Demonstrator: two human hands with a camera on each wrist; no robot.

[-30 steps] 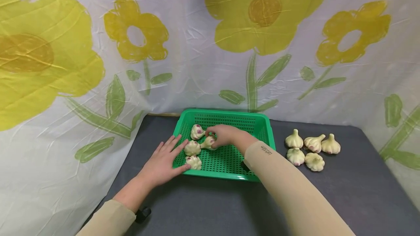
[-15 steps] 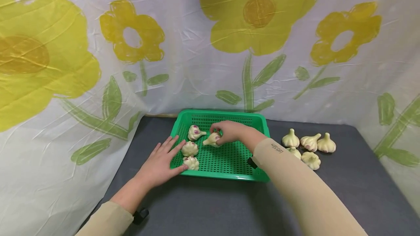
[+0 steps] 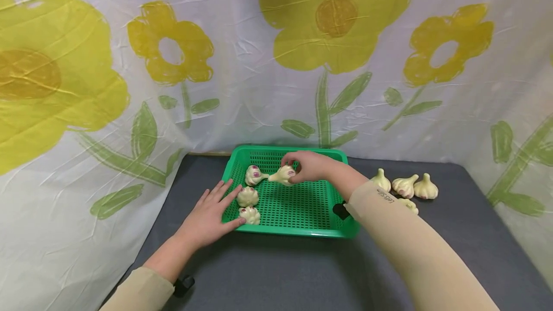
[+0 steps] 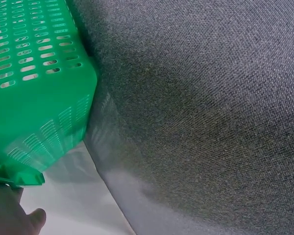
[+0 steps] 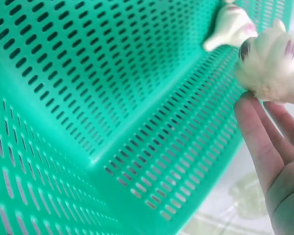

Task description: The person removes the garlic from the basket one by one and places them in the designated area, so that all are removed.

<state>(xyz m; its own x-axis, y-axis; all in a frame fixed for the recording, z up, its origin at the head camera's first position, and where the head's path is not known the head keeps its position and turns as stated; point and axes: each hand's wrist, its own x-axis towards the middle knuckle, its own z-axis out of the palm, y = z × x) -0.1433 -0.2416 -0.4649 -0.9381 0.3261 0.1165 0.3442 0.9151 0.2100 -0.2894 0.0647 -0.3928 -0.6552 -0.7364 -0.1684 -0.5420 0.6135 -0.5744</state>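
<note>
My right hand (image 3: 312, 166) grips a garlic bulb (image 3: 282, 175) over the back half of the green basket (image 3: 298, 233). In the right wrist view that garlic bulb (image 5: 269, 66) sits against the fingertips, with the basket's perforated wall behind it. Three other garlic bulbs (image 3: 248, 197) lie along the basket's left side; the held bulb's stem points at the farthest one. Spread flat, my left hand (image 3: 212, 215) rests at the basket's left front corner, its thumb near the front rim. The left wrist view catches only part of the left hand (image 4: 10, 213), by the rim.
Several more garlic bulbs (image 3: 405, 186) stand on the dark grey table (image 3: 276, 272) right of the basket, partly hidden by my right sleeve (image 3: 406, 229). A white curtain (image 3: 242, 85) with yellow flowers hangs behind and beside the table.
My right hand has drawn the garlic bulb up and toward the basket's back right, away from the bulbs at the left. My left hand keeps its place at the basket; the head view shifts slightly.
</note>
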